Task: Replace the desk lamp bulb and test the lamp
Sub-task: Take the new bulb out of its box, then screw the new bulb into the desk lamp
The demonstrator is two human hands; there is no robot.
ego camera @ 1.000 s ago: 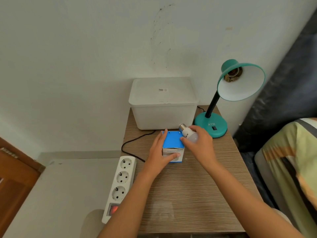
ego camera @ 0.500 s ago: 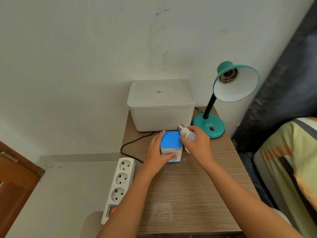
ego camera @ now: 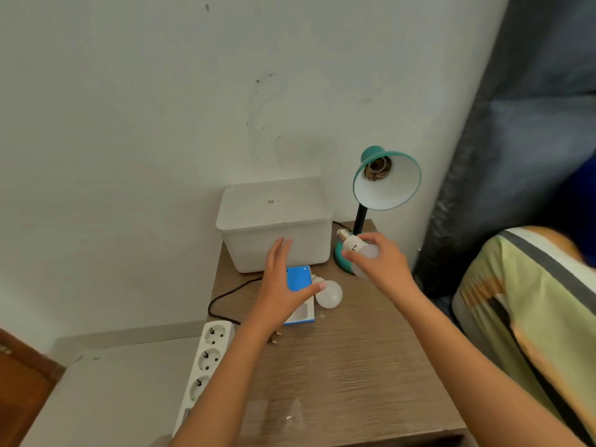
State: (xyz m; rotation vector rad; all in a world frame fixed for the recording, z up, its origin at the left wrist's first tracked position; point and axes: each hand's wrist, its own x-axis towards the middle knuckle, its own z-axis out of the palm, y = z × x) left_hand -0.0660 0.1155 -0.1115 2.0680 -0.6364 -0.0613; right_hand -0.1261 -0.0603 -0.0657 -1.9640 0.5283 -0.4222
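A teal desk lamp (ego camera: 385, 182) stands at the back right of the wooden table (ego camera: 354, 366), its shade tilted toward me and its socket (ego camera: 375, 167) bare. My right hand (ego camera: 385, 264) holds a white bulb (ego camera: 358, 250) in front of the lamp's base, screw cap pointing up-left. A second white bulb (ego camera: 328, 293) lies on the table beside a blue bulb box (ego camera: 298, 279). My left hand (ego camera: 279, 282) hovers over the box with fingers spread, the thumb close to the lying bulb.
A white lidded plastic bin (ego camera: 274, 221) sits against the wall behind the box. The lamp's black cord (ego camera: 222, 296) runs left, its plug (ego camera: 274, 338) loose on the table. A white power strip (ego camera: 204, 359) lies off the table's left edge. A bed with a striped cover (ego camera: 532, 301) is right.
My right hand lifted the bulb up and right toward the lamp base. My left hand let go of the blue box and opened above it. The view tilted upward.
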